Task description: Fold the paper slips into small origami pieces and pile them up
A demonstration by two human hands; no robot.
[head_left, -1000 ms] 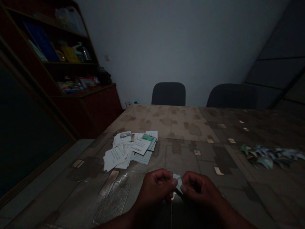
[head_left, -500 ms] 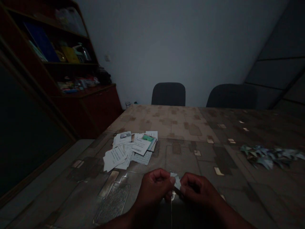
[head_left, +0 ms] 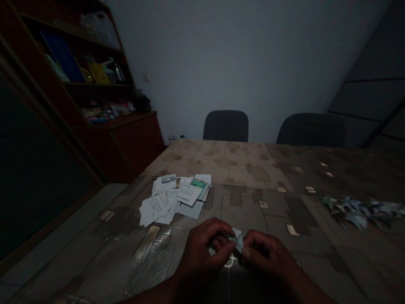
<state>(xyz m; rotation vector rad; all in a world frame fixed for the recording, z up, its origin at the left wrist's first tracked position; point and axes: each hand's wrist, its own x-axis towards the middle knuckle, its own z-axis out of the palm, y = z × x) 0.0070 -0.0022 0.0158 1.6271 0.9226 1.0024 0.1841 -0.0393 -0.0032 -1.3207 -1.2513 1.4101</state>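
Note:
A small folded piece of pale paper (head_left: 238, 239) is held up over the near part of the table between both hands. My left hand (head_left: 207, 247) pinches its left side between thumb and fingers. My right hand (head_left: 264, 253) grips its right edge, thumb in front and fingers curled behind. Beyond my left hand lies a loose pile of printed paper pieces (head_left: 186, 195), one with a green picture. Far to the right sits a heap of folded paper pieces (head_left: 357, 213), pointed in shape. Dim light hides the finer folds.
A patterned brown cloth covers the table (head_left: 247, 169). Two dark chairs, one in the middle (head_left: 225, 126) and one at the right (head_left: 311, 128), stand at its far side. A red-brown cabinet (head_left: 136, 139) with filled shelves is at the left.
The left fingers have shifted on the folded paper, the thumb lower and the index finger arched more. More of the paper's face shows now. The view has tilted slightly.

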